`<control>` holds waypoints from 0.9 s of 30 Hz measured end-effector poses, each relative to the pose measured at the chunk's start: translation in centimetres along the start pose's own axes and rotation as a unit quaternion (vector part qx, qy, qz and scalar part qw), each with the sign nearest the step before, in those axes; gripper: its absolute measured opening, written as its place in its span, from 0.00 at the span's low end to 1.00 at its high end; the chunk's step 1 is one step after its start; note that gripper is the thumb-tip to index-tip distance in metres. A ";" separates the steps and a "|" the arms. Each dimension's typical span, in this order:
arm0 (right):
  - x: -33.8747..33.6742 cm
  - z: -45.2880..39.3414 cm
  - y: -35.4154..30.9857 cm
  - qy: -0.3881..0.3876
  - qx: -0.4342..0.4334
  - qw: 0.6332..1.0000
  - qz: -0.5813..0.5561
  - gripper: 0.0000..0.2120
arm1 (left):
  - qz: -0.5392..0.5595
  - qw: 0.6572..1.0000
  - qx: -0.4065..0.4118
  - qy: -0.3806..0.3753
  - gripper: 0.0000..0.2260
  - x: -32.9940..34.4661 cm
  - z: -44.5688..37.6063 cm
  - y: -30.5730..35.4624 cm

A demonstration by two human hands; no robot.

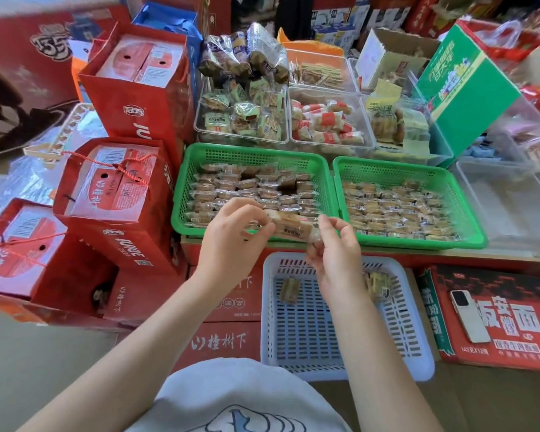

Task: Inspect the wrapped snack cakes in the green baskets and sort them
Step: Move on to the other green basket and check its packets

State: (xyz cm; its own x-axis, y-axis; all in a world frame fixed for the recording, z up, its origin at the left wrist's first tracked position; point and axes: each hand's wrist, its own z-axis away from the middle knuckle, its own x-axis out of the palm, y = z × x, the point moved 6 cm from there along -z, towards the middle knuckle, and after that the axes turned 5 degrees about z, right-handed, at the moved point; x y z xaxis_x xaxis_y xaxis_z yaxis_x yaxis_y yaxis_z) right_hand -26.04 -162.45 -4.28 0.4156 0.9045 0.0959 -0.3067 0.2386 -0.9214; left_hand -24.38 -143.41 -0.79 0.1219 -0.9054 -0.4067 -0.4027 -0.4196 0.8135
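Note:
Two green baskets stand side by side, the left one (200, 157) and the right one (468, 188), each holding several clear-wrapped brown snack cakes in rows. In front of the left basket's near edge I hold one wrapped cake (292, 227) level between both hands. My left hand (234, 238) pinches its left end and my right hand (334, 251) pinches the wrapper at its right end. Below my hands sits a pale blue slotted basket (309, 347) with one wrapped cake (290, 290) lying at its left and another (378, 283) at its right, partly behind my right wrist.
Red juice gift bags (128, 120) crowd the left. Clear bins of other wrapped snacks (328, 123) stand behind the green baskets, and a green carton (468, 88) at right. A white phone (469, 316) lies on a red carton at lower right.

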 end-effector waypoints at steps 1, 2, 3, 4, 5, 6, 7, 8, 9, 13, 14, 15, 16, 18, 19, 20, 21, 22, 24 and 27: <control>0.1 0.1 -0.4 -0.015 -0.035 0.998 0.043 0.12 | 0.022 0.999 -0.031 0.012 0.04 -0.2 -0.2 -0.3; 0.4 0.2 -0.8 -0.034 -0.065 0.994 0.085 0.15 | 0.044 0.997 -0.064 0.018 0.04 -0.3 -0.5 -0.7; 0.6 0.4 -1.0 -0.047 -0.088 0.988 0.120 0.15 | 0.067 0.993 -0.095 0.018 0.03 -0.3 -0.7 -1.2; 0.6 0.4 -1.3 -0.047 -0.108 0.982 0.144 0.13 | 0.096 0.987 -0.128 0.014 0.03 -0.3 -0.9 -1.8; 0.5 0.2 -1.4 -0.038 -0.123 0.978 0.162 0.10 | 0.130 0.978 -0.161 0.011 0.02 -0.1 -1.0 -2.3; 0.4 -0.1 -1.4 -0.024 -0.134 0.975 0.175 0.08 | 0.164 0.969 -0.187 0.009 0.02 0.1 -1.1 -2.8; 0.2 -0.5 -1.4 -0.013 -0.140 0.973 0.185 0.06 | 0.187 0.960 -0.207 0.008 0.02 0.4 -1.2 -3.2; 0.0 -0.8 -1.4 -0.009 -0.144 0.972 0.187 0.05 | 0.200 0.954 -0.221 0.008 0.02 0.7 -1.3 -3.6; -0.1 -1.2 -1.4 -0.010 -0.144 0.972 0.183 0.05 | 0.209 0.950 -0.234 0.007 0.03 0.9 -1.3 -3.8; -0.5 -2.9 -1.4 -0.026 -0.117 0.979 0.164 0.05 | 0.231 0.931 -0.282 -0.009 0.09 2.4 -1.9 -4.9; -0.6 -3.4 -1.4 -0.026 -0.112 0.979 0.167 0.06 | 0.252 0.920 -0.298 -0.015 0.07 2.9 -2.1 -5.2; -0.7 -3.9 -1.4 -0.027 -0.107 0.978 0.175 0.06 | 0.287 0.903 -0.319 -0.017 0.07 3.6 -2.2 -5.5; -0.8 -4.6 -1.3 -0.032 -0.101 0.977 0.185 0.07 | 0.320 0.885 -0.339 -0.020 0.06 4.3 -2.3 -5.8; -0.8 -6.3 -0.7 -0.059 -0.060 0.980 0.181 0.07 | 0.353 0.865 -0.356 -0.028 0.07 5.3 -3.1 -6.5; -0.6 -7.3 -0.3 -0.088 -0.027 0.983 0.160 0.06 | 0.369 0.857 -0.358 -0.033 0.07 5.8 -3.6 -6.8; -0.3 -8.2 0.2 -0.122 0.010 0.984 0.129 0.06 | 0.386 0.849 -0.359 -0.037 0.07 6.3 -4.1 -7.3; 0.1 -9.2 0.7 -0.150 0.045 0.983 0.092 0.06 | 0.399 0.842 -0.361 -0.040 0.07 6.9 -4.7 -7.9; 0.4 -10.2 1.0 -0.165 0.071 0.982 0.063 0.07 | 0.402 0.838 -0.367 -0.042 0.07 7.4 -5.3 -8.6; 0.4 -13.0 1.6 -0.149 0.091 0.983 0.051 0.07 | 0.367 0.844 -0.390 -0.041 0.05 8.7 -6.2 -10.6; -0.1 -17.8 1.8 -0.065 0.074 0.988 0.120 0.09 | 0.173 0.898 -0.395 -0.086 0.11 10.8 -7.4 -14.6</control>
State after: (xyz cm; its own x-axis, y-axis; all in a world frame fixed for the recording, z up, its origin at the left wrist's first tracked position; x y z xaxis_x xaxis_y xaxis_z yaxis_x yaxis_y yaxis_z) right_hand -11.44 -168.41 -12.63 0.2043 0.9769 -0.0628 -0.5082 0.0510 -0.8597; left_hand -10.47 -147.51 -13.96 -0.0556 -0.9956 -0.0755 0.3882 -0.0912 0.9170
